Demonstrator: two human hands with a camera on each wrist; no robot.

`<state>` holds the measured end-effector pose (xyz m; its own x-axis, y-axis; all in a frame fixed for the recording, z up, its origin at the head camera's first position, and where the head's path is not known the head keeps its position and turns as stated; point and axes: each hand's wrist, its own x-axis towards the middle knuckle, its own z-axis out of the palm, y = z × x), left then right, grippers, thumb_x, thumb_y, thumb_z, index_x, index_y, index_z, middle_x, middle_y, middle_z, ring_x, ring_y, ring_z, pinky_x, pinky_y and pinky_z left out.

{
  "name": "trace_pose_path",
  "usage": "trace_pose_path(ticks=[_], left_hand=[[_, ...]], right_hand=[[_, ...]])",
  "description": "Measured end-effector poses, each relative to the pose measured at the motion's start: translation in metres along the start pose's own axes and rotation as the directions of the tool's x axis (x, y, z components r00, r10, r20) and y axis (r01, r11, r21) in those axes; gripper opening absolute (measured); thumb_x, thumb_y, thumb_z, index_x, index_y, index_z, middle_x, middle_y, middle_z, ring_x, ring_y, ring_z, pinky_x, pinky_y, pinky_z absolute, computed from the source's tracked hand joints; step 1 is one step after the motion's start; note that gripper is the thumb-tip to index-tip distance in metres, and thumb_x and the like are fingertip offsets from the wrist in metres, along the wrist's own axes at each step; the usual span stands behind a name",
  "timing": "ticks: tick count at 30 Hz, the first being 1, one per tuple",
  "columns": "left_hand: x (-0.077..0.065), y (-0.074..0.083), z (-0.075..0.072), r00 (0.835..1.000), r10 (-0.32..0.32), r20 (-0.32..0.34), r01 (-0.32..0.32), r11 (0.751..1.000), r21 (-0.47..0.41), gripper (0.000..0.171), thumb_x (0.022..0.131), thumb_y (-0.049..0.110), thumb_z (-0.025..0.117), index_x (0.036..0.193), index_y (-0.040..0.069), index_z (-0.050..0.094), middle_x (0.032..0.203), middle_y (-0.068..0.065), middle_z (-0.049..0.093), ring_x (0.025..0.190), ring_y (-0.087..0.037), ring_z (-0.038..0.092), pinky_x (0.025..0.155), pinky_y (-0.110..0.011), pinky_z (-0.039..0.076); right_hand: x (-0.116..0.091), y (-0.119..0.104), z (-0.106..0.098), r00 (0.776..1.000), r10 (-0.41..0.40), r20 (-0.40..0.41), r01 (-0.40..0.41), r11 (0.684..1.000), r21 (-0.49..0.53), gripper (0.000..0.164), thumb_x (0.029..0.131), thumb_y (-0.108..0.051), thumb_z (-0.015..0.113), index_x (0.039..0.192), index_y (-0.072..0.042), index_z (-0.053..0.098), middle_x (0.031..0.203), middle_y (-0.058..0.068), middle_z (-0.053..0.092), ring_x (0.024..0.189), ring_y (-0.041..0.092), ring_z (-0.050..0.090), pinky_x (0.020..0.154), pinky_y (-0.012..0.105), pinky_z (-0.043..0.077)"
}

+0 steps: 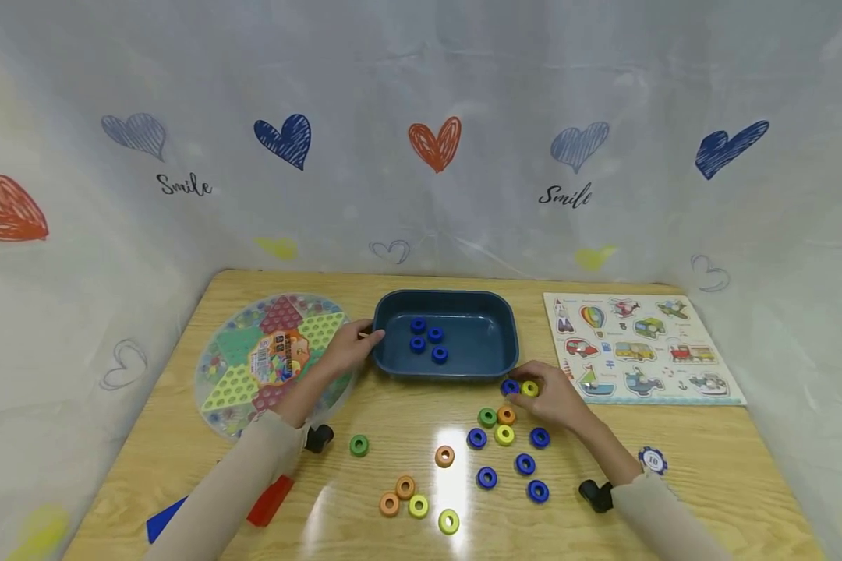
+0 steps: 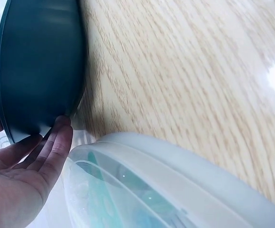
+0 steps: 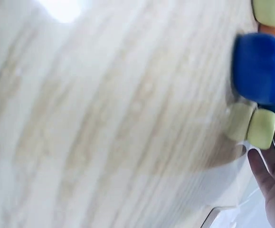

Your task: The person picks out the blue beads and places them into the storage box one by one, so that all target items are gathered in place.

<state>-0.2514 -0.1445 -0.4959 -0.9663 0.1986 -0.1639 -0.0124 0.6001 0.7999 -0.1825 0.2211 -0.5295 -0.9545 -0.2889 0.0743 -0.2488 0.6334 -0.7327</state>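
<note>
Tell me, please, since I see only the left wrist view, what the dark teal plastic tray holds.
Observer: Four small, shiny blue rings lie inside the tray.
Operator: Thank you; what is at its near right corner?
Observer: The right hand is there, its fingers at a shiny blue ring and a shiny yellow ring; I cannot tell how firmly it holds either.
Operator: And farther right, please?
Observer: A flat, white rectangular board with vehicle pictures lies on the table.

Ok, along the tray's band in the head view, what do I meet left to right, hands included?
Round game board → left hand → tray → right hand → picture board.
</note>
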Motion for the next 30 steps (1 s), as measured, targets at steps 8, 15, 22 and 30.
trace_pose_path(ticks=[8,15,22,30], left_hand=[[0.000,-0.006,-0.001,1.000,-0.002,0.013,0.002,1.000,-0.013,0.042,0.097,0.028,0.050,0.129,0.002,0.052,0.111,-0.012,0.059,0.098,-0.025,0.056,0.073,-0.035,0.049],[-0.001,-0.004,-0.001,1.000,0.007,0.008,-0.007,1.000,-0.017,0.041,0.097,0.027,0.050,0.129,0.002,0.052,0.110,-0.012,0.059,0.097,-0.025,0.057,0.073,-0.035,0.049],[-0.001,-0.002,-0.001,1.000,0.006,-0.008,-0.006,1.000,0.001,0.041,0.097,0.027,0.050,0.128,0.001,0.053,0.111,-0.013,0.059,0.100,-0.027,0.056,0.077,-0.037,0.047],[0.000,-0.003,0.000,1.000,0.007,-0.014,-0.007,1.000,0.008,0.041,0.097,0.028,0.050,0.128,0.001,0.054,0.111,-0.012,0.059,0.100,-0.027,0.055,0.079,-0.038,0.047]], right_hand=[[0.008,-0.001,0.006,0.996,-0.034,0.082,0.043,0.993,-0.112,0.029,0.069,-0.017,0.082,0.094,-0.015,0.068,0.092,-0.006,0.060,0.088,0.015,0.056,0.080,0.038,0.045],[0.016,-0.008,-0.017,0.957,-0.088,0.276,0.104,0.994,-0.045,0.025,0.072,-0.010,0.080,0.095,-0.012,0.070,0.095,-0.004,0.063,0.088,0.016,0.059,0.081,0.041,0.047],[0.016,-0.018,-0.050,0.941,-0.123,0.314,0.119,0.992,0.032,0.027,0.075,-0.005,0.076,0.101,-0.008,0.069,0.100,0.001,0.063,0.092,0.019,0.056,0.084,0.049,0.042],[0.030,-0.035,-0.059,0.979,-0.118,0.169,0.114,0.993,0.036,0.033,0.078,-0.013,0.075,0.108,-0.005,0.066,0.100,0.002,0.062,0.088,0.021,0.058,0.077,0.044,0.048]])
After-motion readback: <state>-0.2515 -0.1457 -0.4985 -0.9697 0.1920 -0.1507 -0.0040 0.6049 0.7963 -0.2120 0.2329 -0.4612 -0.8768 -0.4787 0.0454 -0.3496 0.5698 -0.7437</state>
